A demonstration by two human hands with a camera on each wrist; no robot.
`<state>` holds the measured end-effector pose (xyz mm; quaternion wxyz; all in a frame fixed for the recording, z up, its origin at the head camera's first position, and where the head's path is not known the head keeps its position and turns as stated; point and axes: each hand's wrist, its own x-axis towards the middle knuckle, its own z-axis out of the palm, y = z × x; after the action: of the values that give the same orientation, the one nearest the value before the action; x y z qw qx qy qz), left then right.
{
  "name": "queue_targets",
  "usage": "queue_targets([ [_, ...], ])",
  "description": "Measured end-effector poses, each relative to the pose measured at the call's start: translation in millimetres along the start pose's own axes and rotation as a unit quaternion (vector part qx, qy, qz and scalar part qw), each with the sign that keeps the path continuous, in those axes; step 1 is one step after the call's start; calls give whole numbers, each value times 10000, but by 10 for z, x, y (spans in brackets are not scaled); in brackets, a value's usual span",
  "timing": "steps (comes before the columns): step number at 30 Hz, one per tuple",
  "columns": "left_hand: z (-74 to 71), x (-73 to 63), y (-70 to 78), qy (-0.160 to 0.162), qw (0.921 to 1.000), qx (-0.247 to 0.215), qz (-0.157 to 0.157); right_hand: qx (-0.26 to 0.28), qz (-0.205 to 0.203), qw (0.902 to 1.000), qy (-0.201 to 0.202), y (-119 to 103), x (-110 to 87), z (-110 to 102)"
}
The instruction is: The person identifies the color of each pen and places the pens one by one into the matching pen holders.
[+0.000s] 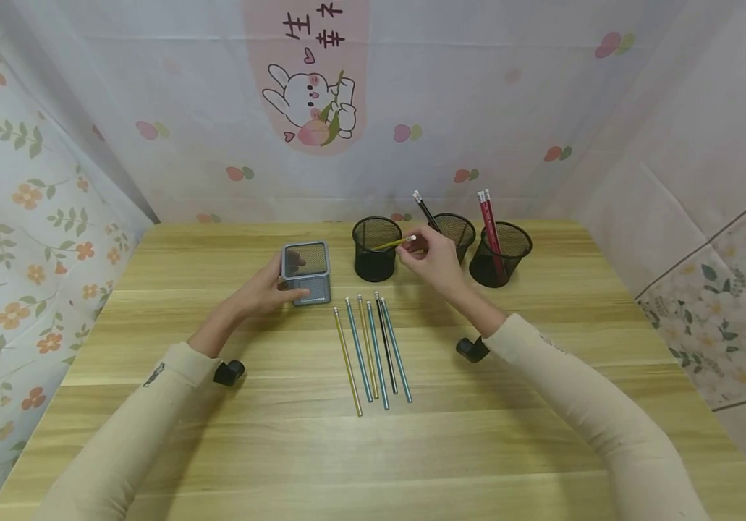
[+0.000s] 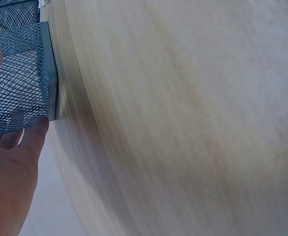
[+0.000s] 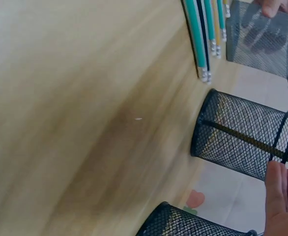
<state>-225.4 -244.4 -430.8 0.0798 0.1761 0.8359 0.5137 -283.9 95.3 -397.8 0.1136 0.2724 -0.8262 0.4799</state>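
My left hand (image 1: 267, 288) grips a grey square mesh pencil holder (image 1: 312, 291) standing on the table, thumb across its front and fingers at its side. The left wrist view shows the holder's mesh wall (image 2: 18, 83) between thumb and fingers. With the fingertips of my right hand (image 1: 436, 262) I pinch a yellow pencil (image 1: 393, 244) near its white eraser end. That pencil slants down inside a round black mesh pencil cup (image 1: 375, 268); in the right wrist view its shaft (image 3: 242, 136) shows through the mesh.
A second round cup (image 1: 460, 231), partly behind my right hand, holds black pencils (image 1: 426, 210). A third cup (image 1: 516, 250) holds red pencils (image 1: 490, 224). Several yellow, teal and black pencils (image 1: 373, 354) lie side by side in front. A patterned curtain (image 1: 412, 94) hangs behind the table.
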Motion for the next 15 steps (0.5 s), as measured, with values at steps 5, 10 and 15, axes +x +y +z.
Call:
queue_targets([
  [5, 0, 7, -2, -1, 10000, 31, 0, -191, 291, 9987, -375, 31, -62, 25],
  [10, 0, 4, 5, 21, 10000, 13, -19, -468, 533, 9939, -850, 38, -102, 52],
  [15, 1, 1, 6, 16, 10000, 36, -46, -777, 808, 9845, -1350, 58, -133, 74],
])
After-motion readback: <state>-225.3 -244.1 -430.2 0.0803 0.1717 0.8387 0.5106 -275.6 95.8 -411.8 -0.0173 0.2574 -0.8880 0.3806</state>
